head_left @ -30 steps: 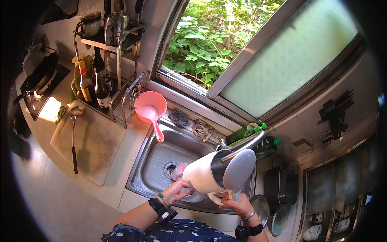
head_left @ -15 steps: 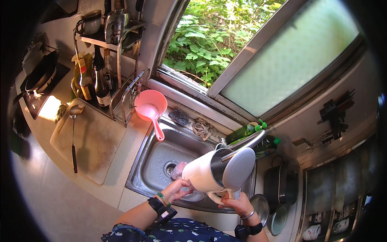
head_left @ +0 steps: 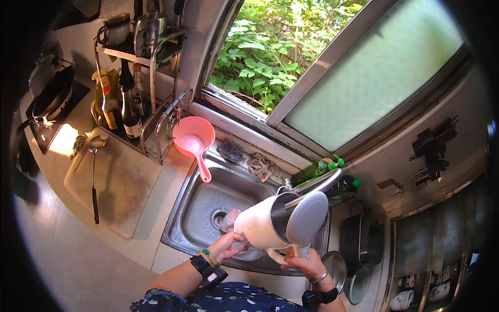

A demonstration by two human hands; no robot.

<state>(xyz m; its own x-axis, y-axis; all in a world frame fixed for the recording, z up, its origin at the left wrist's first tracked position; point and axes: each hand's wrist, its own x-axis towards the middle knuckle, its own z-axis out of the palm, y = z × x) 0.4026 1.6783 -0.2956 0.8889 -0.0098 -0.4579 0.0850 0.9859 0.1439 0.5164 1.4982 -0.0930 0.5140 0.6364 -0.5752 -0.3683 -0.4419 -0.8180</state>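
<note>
Tilted over the right half of the steel sink (head_left: 200, 195), a white electric kettle (head_left: 254, 221) has its grey lid (head_left: 308, 217) raised. The curved faucet (head_left: 326, 182) reaches over the kettle's open mouth; I cannot tell whether water runs. My right hand (head_left: 306, 264) is closed round the kettle's handle. Against the lower side, near the base, my left hand (head_left: 226, 246) supports it with curled fingers. Beside the drain, partly behind the kettle, lies a pinkish thing in a clear plastic bag (head_left: 228, 220).
A pink dipper (head_left: 193, 136) rests at the sink's back left corner, near a scouring pad (head_left: 230, 151) and a crumpled rag (head_left: 261, 166). Green bottles (head_left: 312, 171) stand behind the faucet. Leftward are a cutting board (head_left: 122, 192), a ladle (head_left: 94, 177) and a bottle rack (head_left: 156, 112).
Almost nothing differs. The kettle and both hands keep nearly the same place, with only a very slight shift.
</note>
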